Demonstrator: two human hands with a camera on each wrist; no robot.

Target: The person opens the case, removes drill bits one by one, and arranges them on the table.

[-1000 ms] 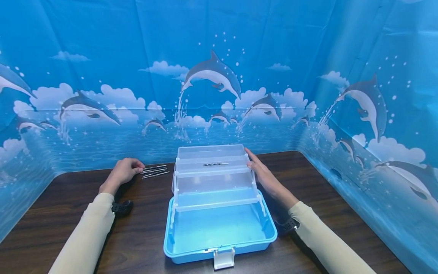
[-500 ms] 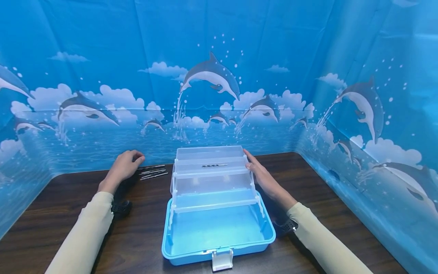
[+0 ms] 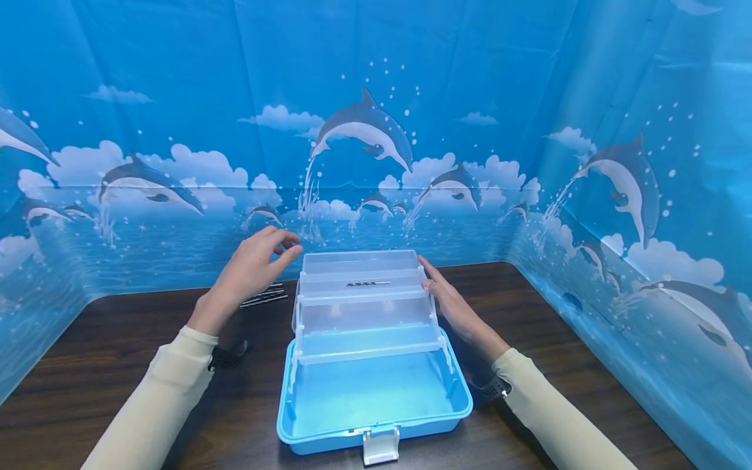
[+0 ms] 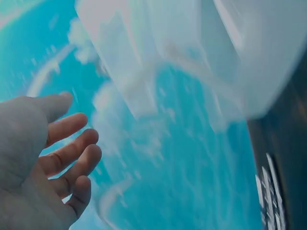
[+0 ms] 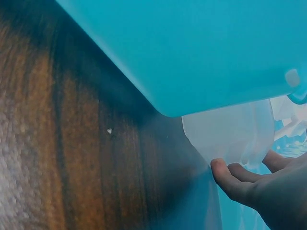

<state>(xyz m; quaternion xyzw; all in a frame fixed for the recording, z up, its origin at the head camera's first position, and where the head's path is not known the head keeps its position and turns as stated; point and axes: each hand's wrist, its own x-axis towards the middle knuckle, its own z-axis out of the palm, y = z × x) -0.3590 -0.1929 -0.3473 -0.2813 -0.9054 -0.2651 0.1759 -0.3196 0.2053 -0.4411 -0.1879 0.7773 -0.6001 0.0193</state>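
Observation:
A light blue toolbox [image 3: 376,445] stands with its clear lid [image 3: 358,262] raised and its translucent trays [image 3: 364,356] fanned out in steps. One drill bit [image 3: 368,283] lies in the upper tray. My right hand [image 3: 455,300] grips the right edge of the lid, its fingers [image 5: 228,184] curled at the lid's side in the right wrist view. My left hand [image 3: 252,264] is raised off the table near the lid's upper left corner. Its fingers [image 4: 72,158] are loosely bent, and nothing shows between them. Several drill bits [image 3: 264,298] lie on the table, partly hidden behind this hand.
The dark wooden table [image 3: 564,365] ends at a blue dolphin-printed curtain [image 3: 235,196] close behind the toolbox and on both sides. A white latch [image 3: 381,447] hangs from the box's front. The toolbox's deep bottom compartment [image 3: 376,391] faces up between my forearms.
My left hand has come up off the drill bits and moved right, toward the toolbox lid, its fingers loosening. The right hand stays at the lid's edge.

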